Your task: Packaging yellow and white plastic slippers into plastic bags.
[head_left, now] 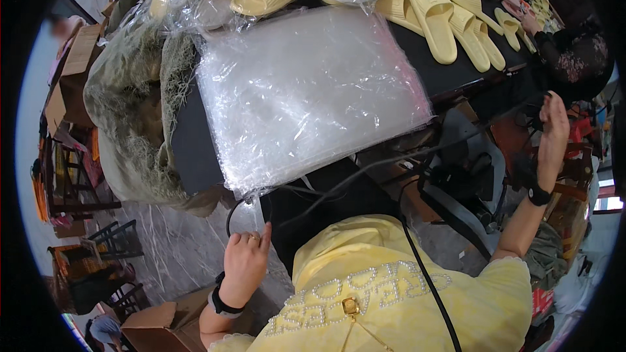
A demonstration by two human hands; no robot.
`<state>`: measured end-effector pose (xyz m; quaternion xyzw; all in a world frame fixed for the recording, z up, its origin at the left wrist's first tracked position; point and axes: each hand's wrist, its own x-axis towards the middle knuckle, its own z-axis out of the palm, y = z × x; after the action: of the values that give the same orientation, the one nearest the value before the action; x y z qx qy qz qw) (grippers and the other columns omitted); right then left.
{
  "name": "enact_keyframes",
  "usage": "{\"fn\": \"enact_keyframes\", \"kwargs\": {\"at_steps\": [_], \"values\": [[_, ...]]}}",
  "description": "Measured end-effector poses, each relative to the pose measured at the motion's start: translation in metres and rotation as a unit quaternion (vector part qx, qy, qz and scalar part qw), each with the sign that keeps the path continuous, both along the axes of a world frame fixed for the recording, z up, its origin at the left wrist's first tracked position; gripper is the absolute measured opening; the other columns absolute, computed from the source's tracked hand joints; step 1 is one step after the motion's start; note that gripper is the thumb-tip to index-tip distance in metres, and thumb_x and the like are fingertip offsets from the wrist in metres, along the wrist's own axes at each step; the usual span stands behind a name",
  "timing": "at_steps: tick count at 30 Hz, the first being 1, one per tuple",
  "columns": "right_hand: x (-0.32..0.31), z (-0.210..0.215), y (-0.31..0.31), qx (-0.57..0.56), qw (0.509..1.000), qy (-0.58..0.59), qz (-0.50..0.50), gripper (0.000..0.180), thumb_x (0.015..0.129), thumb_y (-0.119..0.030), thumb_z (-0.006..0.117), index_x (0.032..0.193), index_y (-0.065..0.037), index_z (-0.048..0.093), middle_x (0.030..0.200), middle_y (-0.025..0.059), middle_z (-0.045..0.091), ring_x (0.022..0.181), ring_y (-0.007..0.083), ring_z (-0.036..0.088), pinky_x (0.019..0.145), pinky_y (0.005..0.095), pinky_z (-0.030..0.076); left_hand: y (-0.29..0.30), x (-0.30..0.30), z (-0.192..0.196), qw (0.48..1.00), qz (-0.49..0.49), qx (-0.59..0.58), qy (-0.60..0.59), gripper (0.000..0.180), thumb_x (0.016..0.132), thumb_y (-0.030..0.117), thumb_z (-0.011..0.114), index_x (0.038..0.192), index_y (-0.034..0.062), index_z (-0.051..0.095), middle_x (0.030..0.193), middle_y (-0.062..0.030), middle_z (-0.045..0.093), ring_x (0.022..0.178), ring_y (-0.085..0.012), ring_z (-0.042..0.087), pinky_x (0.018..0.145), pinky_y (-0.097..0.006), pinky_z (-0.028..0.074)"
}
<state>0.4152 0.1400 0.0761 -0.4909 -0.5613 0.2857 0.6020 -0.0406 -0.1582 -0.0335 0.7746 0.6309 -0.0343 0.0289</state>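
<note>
Left hand (246, 262), grip loosely curled and empty, nears the black cable (251, 201) below the plastic bags (306, 91); right hand (553, 132), open, raised right of them; best gather the cable slowly.

Pale yellow ribbed foam slippers (435, 16) lie on a black tabletop (450, 72). The stack of clear glossy plastic bags (306, 94) looks whitish. The yellow shirt (404, 300) carries pearl-bead lettering.

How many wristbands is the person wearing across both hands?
2: a black wristband on the left hand near the table's front edge, and another black wristband on the right hand, raised at the right. Neither hand visibly holds anything.
</note>
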Motion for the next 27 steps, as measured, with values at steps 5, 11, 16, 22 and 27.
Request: {"fn": "enact_keyframes", "kwargs": {"at_steps": [5, 11, 16, 22, 27], "values": [[-0.003, 0.04, -0.038, 0.099, 0.879, 0.3, 0.356, 0.018, 0.078, 0.003, 0.06, 0.079, -0.008, 0.045, 0.073, 0.0006, 0.034, 0.066, 0.0108, 0.035, 0.064, 0.0258, 0.026, 0.005, 0.018, -0.018, 0.995, 0.1, 0.021, -0.012, 0.045, 0.075, 0.005, 0.055, 0.12, 0.0029, 0.057, 0.081, -0.0048, 0.06, 0.069, -0.0191, 0.056, 0.066, -0.033, 0.041], [0.03, 0.059, -0.064, 0.096, 0.789, 0.427, 0.432, 0.021, 0.072, 0.004, 0.061, 0.062, -0.012, 0.051, 0.061, -0.002, 0.039, 0.055, 0.0094, 0.036, 0.058, 0.024, 0.028, 0.007, 0.025, -0.043, 0.917, 0.15, 0.369, -0.029, 0.05, 0.08, -0.003, 0.056, 0.129, 0.0, 0.047, 0.088, -0.0084, 0.06, 0.069, -0.0196, 0.053, 0.064, -0.031, 0.04], [0.058, 0.034, -0.06, 0.141, 0.791, 0.45, 0.391, 0.02, 0.068, 0.004, 0.063, 0.063, -0.012, 0.052, 0.062, -0.0017, 0.038, 0.057, 0.0108, 0.035, 0.057, 0.024, 0.027, 0.016, 0.039, -0.033, 0.81, 0.235, 0.451, -0.292, 0.073, 0.087, 0.007, 0.052, 0.144, -0.0032, 0.008, 0.092, -0.0085, 0.044, 0.077, -0.0172, 0.042, 0.069, -0.032, 0.036], [0.073, 0.021, -0.061, 0.062, 0.808, 0.439, 0.389, 0.019, 0.075, -0.003, 0.058, 0.061, -0.012, 0.048, 0.063, -0.0021, 0.032, 0.06, 0.0113, 0.031, 0.058, 0.0254, 0.026, 0.03, -0.008, -0.005, 0.829, 0.019, 0.557, 0.041, 0.016, 0.087, 0.015, 0.053, 0.102, 0.0127, 0.049, 0.095, -0.006, 0.042, 0.076, -0.0207, 0.046, 0.068, -0.035, 0.036], [0.072, -0.002, -0.07, 0.001, 0.893, 0.171, 0.417, 0.034, 0.084, -0.025, 0.052, 0.053, -0.017, 0.041, 0.063, -0.0025, 0.04, 0.06, 0.013, 0.031, 0.055, 0.0288, 0.023, 0.065, -0.042, 0.022, 0.593, -0.054, 0.769, 0.231, 0.01, 0.092, 0.018, 0.051, 0.101, 0.0224, 0.051, 0.095, -0.003, 0.041, 0.082, -0.0199, 0.045, 0.079, -0.033, 0.034]]}}
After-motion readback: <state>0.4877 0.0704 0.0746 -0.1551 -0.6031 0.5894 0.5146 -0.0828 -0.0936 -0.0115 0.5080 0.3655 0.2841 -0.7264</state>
